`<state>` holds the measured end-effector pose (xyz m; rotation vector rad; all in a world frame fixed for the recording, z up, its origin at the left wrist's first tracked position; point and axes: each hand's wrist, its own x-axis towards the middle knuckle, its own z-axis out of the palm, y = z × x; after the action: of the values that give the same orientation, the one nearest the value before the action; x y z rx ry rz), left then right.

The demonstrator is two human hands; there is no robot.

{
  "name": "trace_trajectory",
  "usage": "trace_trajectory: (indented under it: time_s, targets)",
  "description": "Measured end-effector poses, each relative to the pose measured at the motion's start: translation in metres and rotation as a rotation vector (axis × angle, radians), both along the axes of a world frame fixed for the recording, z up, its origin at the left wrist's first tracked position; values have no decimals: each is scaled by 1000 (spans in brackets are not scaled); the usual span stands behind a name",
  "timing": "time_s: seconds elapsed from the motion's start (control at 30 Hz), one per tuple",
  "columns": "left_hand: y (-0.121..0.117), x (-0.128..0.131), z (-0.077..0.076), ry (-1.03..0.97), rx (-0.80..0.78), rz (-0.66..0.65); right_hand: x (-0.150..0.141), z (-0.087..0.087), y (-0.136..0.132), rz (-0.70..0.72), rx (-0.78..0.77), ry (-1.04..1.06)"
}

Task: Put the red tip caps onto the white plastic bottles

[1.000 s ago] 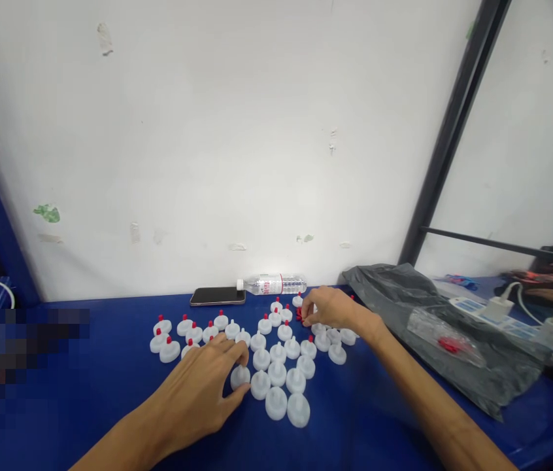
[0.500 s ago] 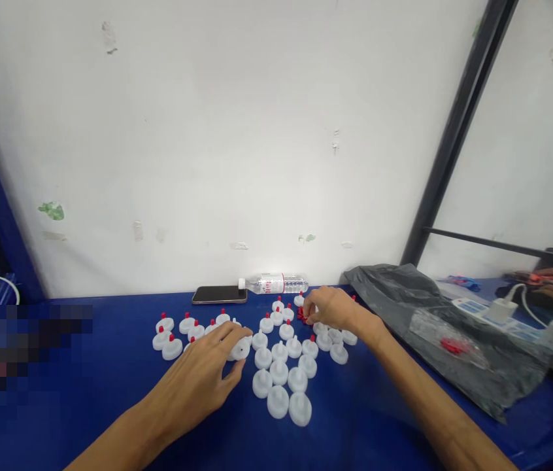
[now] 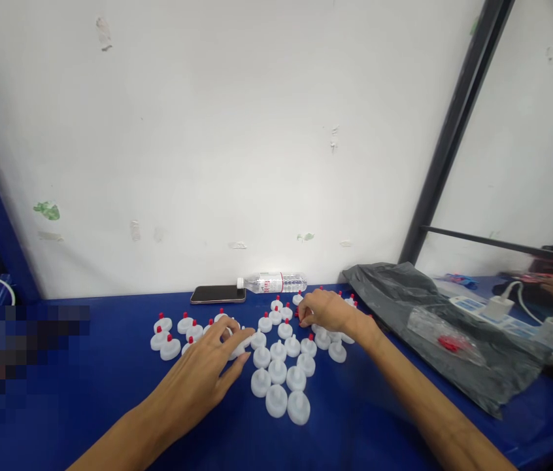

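Caps (image 3: pixel 277 400) lie between left hand (image 3: pixel 204 367), curved around one, and right hand (image 3: pixel 326 310), both grips unclear.

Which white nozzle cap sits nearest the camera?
The right-hand white nozzle cap of the front two; its rim reaches lower in view than any other's.

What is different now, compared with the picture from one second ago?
The left hand has taken hold of a white cap and moved it forward, away from the person. The right hand stays by the red tips; the phone and bottle lie unmoved.
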<state>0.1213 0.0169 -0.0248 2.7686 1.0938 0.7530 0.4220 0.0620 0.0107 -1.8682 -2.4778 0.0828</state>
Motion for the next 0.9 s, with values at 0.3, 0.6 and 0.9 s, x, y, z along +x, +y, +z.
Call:
trace_trajectory:
  time_s: [0.3,0.6,0.9]
  targets:
    - [2,-1,2,-25,-3,62,-6,-3,1,45,12,1]
    - [6,-1,-6,-26,-2,26,-11,-2,-2,71,34,-7]
    - [6,-1,-6,-129,-87,108,-21,23,-23,279,21,345]
